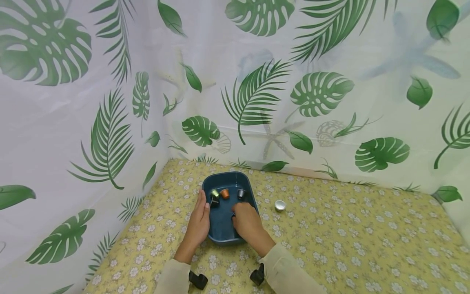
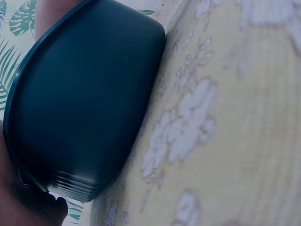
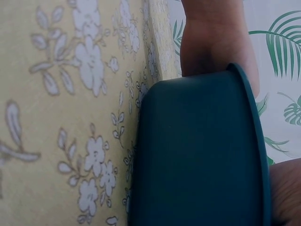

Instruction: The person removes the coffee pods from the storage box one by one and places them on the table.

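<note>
A dark blue plastic tray (image 1: pixel 221 230) sits on the flowered cloth, its side walls close up in both wrist views. My left hand (image 1: pixel 198 220) holds its left wall, fingers along the outside and thumb at the rim. Inside the tray, toward its right wall, my right hand (image 1: pixel 247 222) reaches down with curled fingers; I cannot tell whether they pinch something. Beyond the hands, small coffee capsules lie in the tray: a light green one (image 1: pixel 214 193), an orange one (image 1: pixel 225 193), a black one (image 1: pixel 214 201) near the left thumb, and a dark grey one (image 1: pixel 241 194).
To the right of the tray, a silver capsule (image 1: pixel 280 205) stands on the yellow flowered tablecloth (image 1: pixel 341 245). A white leaf-patterned curtain (image 1: pixel 257 134) hangs behind the table and along its left side. Black wrist mounts (image 1: pixel 198 281) sit by both sleeves.
</note>
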{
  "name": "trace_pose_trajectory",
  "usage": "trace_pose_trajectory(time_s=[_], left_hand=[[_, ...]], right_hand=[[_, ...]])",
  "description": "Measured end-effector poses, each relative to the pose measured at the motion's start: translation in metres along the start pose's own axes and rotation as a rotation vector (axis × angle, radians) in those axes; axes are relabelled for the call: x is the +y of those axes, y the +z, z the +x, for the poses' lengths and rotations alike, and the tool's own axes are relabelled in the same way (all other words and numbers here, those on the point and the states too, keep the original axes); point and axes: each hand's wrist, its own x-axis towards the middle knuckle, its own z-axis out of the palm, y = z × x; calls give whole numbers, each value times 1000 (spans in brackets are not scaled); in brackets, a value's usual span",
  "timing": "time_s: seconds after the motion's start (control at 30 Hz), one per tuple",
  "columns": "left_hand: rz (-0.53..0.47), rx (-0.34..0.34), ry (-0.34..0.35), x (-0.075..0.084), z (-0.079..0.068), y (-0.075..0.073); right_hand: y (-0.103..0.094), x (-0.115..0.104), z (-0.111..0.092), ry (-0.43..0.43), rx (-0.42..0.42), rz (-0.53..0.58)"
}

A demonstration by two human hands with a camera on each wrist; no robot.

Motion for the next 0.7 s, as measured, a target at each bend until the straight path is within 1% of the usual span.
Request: trace_pose_trajectory(time_s=[0.37,0.7], left_hand=[[-5,-1,3,-1,0,0],[-3,1,12,-1,0,0]], right_hand=[[2,-2,1,48,-31,-68],[2,-3,1,50,-46,-47]])
